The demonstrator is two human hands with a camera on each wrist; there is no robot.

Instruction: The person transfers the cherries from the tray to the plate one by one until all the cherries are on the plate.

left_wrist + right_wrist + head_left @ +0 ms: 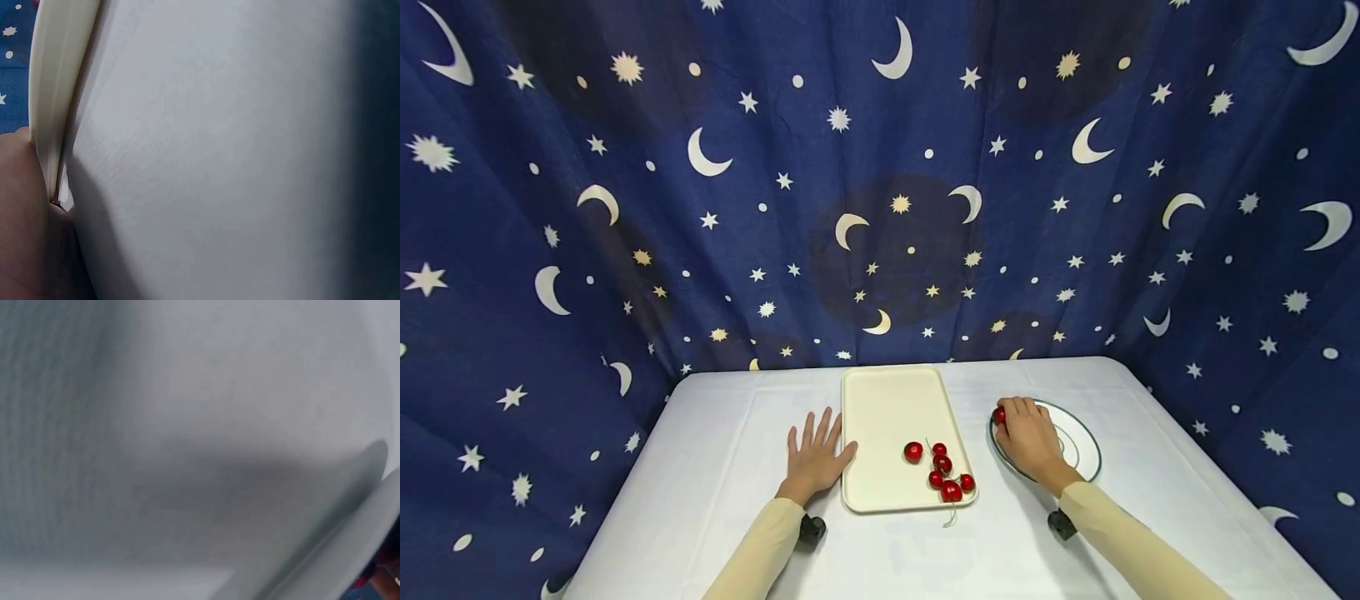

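In the head view my left hand (816,460) lies spread on the white cloth, fingers straight, with the thumb at the left rim of a cream tray (880,400). That tray's side (59,69) fills the upper left of the left wrist view. Several dark red cherries (942,463), some with stems, are grouped at the tray's near right. Over a white plate (1081,433) with a dark rim, my right hand (1028,433) pinches a red cherry (999,415) between thumb and curled fingers, near the plate's left edge. The hand hides part of the plate.
A white cloth covers the table (760,400). Behind it and at both sides hangs a blue curtain (880,167) with moons and stars. One thin stem (951,517) hangs over the tray's near rim. Dark wrist cameras (1062,525) sit under both wrists.
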